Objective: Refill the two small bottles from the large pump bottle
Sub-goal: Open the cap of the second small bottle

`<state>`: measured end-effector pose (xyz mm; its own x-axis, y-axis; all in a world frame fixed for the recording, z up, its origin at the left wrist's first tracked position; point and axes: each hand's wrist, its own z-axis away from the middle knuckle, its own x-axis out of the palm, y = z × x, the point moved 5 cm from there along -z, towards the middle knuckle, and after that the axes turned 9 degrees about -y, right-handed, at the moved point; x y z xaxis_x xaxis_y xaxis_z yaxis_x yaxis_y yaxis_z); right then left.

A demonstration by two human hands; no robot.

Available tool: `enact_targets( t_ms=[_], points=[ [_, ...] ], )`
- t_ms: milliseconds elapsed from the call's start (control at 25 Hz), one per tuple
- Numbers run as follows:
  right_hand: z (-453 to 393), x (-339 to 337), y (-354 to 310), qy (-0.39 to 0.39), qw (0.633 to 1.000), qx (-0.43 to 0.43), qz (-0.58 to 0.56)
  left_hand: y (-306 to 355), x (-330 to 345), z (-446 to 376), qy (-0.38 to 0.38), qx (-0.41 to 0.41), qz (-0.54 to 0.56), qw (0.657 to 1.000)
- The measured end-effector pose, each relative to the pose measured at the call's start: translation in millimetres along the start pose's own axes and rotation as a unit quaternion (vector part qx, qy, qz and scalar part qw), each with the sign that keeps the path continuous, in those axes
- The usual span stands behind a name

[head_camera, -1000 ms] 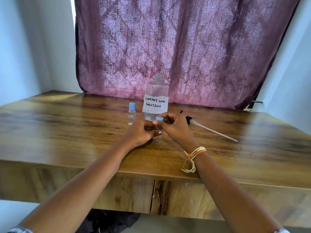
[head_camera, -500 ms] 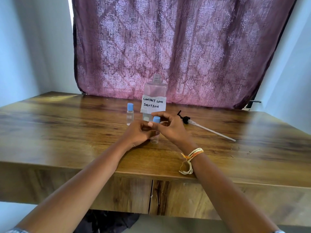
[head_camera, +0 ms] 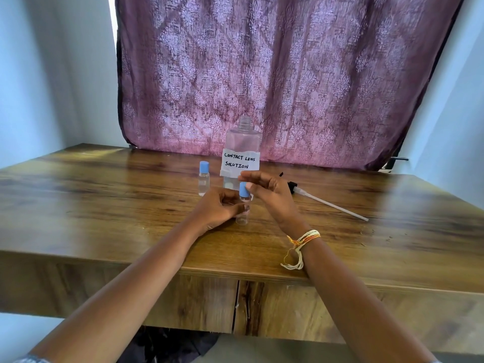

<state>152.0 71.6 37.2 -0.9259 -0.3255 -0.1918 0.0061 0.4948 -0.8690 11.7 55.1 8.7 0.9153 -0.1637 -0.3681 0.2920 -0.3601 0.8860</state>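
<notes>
A large clear bottle [head_camera: 242, 142] labelled "contact lens solution" stands at the back of the wooden table [head_camera: 104, 205], its neck uncapped. Its black pump with a long white tube [head_camera: 327, 204] lies on the table to the right. One small clear bottle with a blue cap [head_camera: 203, 179] stands left of the large one. In front, my left hand [head_camera: 214, 210] grips the body of the other small bottle [head_camera: 242, 218], which stands upright on the table with its blue cap [head_camera: 242, 189] on. My right hand [head_camera: 269, 192] has its fingers spread, thumb tip against the cap's right side.
A purple patterned curtain [head_camera: 288, 74] hangs behind the table, close to the large bottle. The table's front edge [head_camera: 235, 273] runs just under my forearms. Pale walls close in on both sides.
My right hand's fingers, pinched around the blue cap before, have spread apart, leaving the cap in plain sight. The left hand keeps its hold on the bottle.
</notes>
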Motion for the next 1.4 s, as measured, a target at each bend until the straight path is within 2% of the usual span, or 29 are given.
enact_targets(
  t_ms=[120,400,600,680,840,960,1160,1400],
  points=[
    [0.2,1.6,-0.9,0.018,0.999,0.001,0.043,-3.8,-1.7,-2.9,0.011,0.008,-0.034,0.999],
    [2.9,2.8,-3.9,0.004,1.000,0.010,-0.010,-4.1,-1.2,-3.3,0.011,0.002,-0.029,1.000],
    [2.4,2.8,-1.1,0.020,0.999,0.020,0.017,-2.5,-1.8,-2.6,0.017,0.006,-0.061,0.998],
    [2.5,1.8,-1.5,0.026,0.999,0.018,0.010,-4.2,-1.8,-3.3,0.012,0.007,-0.036,0.999],
    [3.2,1.1,-3.3,0.017,1.000,0.021,0.006,-2.7,2.0,-1.7,-0.010,0.006,0.092,0.996],
    [3.0,1.5,-4.2,0.007,1.000,0.015,-0.011,1.9,4.2,1.3,-0.020,0.011,0.101,0.995],
    [2.2,-0.4,-1.5,0.021,1.000,0.007,0.023,0.3,3.5,0.6,-0.025,0.018,0.098,0.995],
    [2.5,0.0,-2.2,0.000,1.000,0.008,-0.006,-1.7,4.5,-0.8,-0.030,0.014,0.114,0.993]
  ],
)
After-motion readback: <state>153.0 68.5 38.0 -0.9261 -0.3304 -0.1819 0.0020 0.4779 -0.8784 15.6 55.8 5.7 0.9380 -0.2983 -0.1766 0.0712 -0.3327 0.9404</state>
